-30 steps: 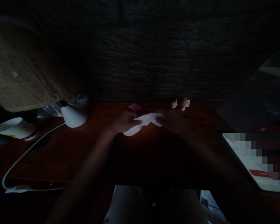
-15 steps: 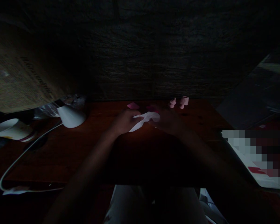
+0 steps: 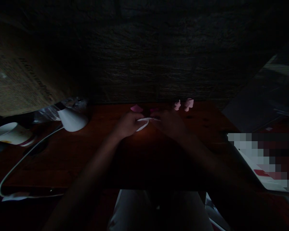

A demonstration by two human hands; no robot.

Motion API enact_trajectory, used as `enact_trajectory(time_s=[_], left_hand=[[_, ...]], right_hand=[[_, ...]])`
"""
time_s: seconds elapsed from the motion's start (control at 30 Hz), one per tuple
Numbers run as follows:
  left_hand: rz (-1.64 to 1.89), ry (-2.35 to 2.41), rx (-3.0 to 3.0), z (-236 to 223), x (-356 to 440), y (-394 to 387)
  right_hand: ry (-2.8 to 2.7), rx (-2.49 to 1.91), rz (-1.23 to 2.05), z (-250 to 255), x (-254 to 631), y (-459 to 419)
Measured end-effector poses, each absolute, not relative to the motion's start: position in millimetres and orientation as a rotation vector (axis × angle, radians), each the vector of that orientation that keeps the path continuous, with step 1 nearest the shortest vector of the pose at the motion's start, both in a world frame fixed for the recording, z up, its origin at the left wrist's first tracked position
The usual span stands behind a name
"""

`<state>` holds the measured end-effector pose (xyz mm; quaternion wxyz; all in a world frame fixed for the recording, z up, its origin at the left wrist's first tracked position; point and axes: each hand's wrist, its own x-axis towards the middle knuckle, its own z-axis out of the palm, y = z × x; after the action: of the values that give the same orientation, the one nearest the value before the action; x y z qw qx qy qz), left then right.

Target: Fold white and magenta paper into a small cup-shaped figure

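Note:
Between my hands is a thin white sheet (image 3: 142, 127), which looks like paper, bent and seen partly edge-on. My left hand (image 3: 128, 124) is closed on its left side, thumb toward the middle. From the right, my right hand (image 3: 170, 123) grips the other side; its fingers are dim in the low light. Just beyond my left hand lies a pink pointed piece (image 3: 136, 108). Another pink piece (image 3: 154, 110) shows behind the sheet, partly hidden by my right hand. Two small light pink figures, one slim (image 3: 177, 105) and one wider (image 3: 188, 104), stand farther right near the wall.
On the left of the wooden table (image 3: 86, 160) are a white cone-shaped lamp base (image 3: 73, 120) with a cable, a paper cup (image 3: 12, 134) on its side and a large brown shade or bag (image 3: 21, 83). A dark stone wall (image 3: 144, 57) rises behind. A blurred-out pale object (image 3: 255, 166) lies right.
The white sheet has been folded or turned so that less of its surface shows. My right hand has shifted slightly toward my left hand.

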<state>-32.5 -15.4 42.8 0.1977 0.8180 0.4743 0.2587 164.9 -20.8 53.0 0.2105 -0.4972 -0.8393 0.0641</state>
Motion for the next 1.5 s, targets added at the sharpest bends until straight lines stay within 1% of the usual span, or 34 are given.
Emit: enact_trajectory(time_s=[0.2,0.43,0.6,0.73,0.87,0.97,1.03,1.1,1.23,1.33,1.5], left_hand=[[0.750,1.556,2.314,45,-25,-19],[0.814,1.670,2.324,42,-20,-19],[0.697,1.661,2.336,43,-15,-22],[0.699,1.626,2.360,45,-13,-24],[0.683,1.572,2.343,47,-17,-23],[0.698,1.593,2.319,47,-20,-22],[0.697,1.586,2.289,46,-22,-22],[0.716,1.551,2.247,45,-23,-21],[0.825,1.296,2.012,40,-22,-20],[0.782,1.104,1.711,40,-20,-22],[0.706,1.046,1.466,46,-18,-27]], right_hand=[[-2.351,-1.540,0.092,53,157,-25],[-2.399,-1.545,0.076,54,149,-28],[-2.415,-1.577,0.070,53,149,-27],[-2.387,-1.556,0.091,51,149,-23],[-2.376,-1.489,0.216,50,155,-21],[-2.357,-1.389,0.446,50,168,-21],[-2.364,-1.444,0.571,49,177,-20],[-2.386,-1.519,0.592,50,184,-18],[-2.394,-1.621,0.478,59,187,-19],[-2.349,-1.656,0.507,71,185,-24],[-2.299,-1.718,0.524,74,183,-26]])
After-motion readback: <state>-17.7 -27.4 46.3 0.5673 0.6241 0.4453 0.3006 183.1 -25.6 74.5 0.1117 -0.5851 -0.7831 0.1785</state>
